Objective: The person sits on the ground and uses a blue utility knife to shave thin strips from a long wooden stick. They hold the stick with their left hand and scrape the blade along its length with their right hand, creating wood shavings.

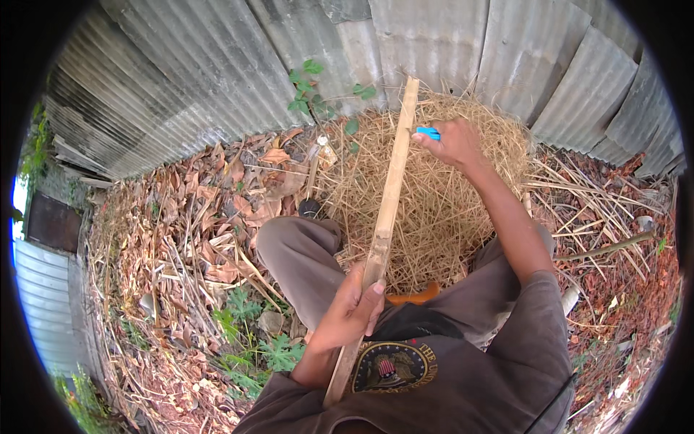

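Observation:
A long, pale split-bamboo strip slants from my chest up toward the fence, its far end over a heap of dry straw. Around its lower part, my left hand is closed, with the thumb lying along the near face. My right hand is closed on a small blue-handled tool beside the strip's far end. The tool's inner end is at or very near the strip's right edge; whether it touches I cannot tell, and any blade is too small to make out.
Behind the straw heap stands a corrugated metal fence. Dry leaves cover the ground at left, and loose dry stalks lie at right. An orange curved object rests between my folded legs. Green weeds grow at lower left.

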`<state>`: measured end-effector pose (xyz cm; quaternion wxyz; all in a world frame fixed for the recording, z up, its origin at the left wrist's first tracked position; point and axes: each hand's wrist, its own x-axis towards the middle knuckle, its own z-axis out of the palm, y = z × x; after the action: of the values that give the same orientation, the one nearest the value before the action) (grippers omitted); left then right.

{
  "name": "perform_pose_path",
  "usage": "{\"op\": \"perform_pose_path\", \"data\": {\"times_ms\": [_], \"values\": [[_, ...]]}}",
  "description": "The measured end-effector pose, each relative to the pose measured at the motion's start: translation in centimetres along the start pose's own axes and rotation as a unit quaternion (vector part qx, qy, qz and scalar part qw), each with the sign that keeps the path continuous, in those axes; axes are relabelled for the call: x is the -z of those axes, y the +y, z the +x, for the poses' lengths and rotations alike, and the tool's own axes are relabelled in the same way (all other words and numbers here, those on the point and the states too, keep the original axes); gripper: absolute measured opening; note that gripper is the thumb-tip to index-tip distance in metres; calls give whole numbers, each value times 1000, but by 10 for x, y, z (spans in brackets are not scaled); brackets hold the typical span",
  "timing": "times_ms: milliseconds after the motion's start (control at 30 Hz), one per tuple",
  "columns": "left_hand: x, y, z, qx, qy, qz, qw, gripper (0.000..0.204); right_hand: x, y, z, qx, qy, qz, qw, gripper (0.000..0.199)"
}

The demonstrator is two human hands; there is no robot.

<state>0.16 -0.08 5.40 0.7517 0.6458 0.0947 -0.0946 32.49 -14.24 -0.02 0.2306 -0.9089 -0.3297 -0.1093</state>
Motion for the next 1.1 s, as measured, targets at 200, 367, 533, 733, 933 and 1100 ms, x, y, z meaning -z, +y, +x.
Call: {"op": "perform_pose_path", "data": {"times_ms": [200, 367, 533, 733, 933, 1100], "values": [[-4, -1, -7, 8, -34, -25, 999, 31, 2, 41, 18, -1, 45, -68, 997, 81], [-1, -11, -5, 3, -47, -17, 999, 32, 19, 71, 27, -95, 46, -89, 990, 85], [-7, -2, -19, 42, -128, -33, 990, 32, 14, 117, 32, -288, 93, -43, 952, 91], [11, -19, -8, 65, 2, -26, 998, 37, 50, 132, 15, -306, 60, 78, 947, 89], [19, -31, 32, -18, 89, -48, 995, 46, 31, -47, -49, 12, -59, 87, 994, 74], [14, -22, 32, -44, 113, 7, 993, 52, 26, -89, -73, 136, -109, 71, 982, 67]]}}
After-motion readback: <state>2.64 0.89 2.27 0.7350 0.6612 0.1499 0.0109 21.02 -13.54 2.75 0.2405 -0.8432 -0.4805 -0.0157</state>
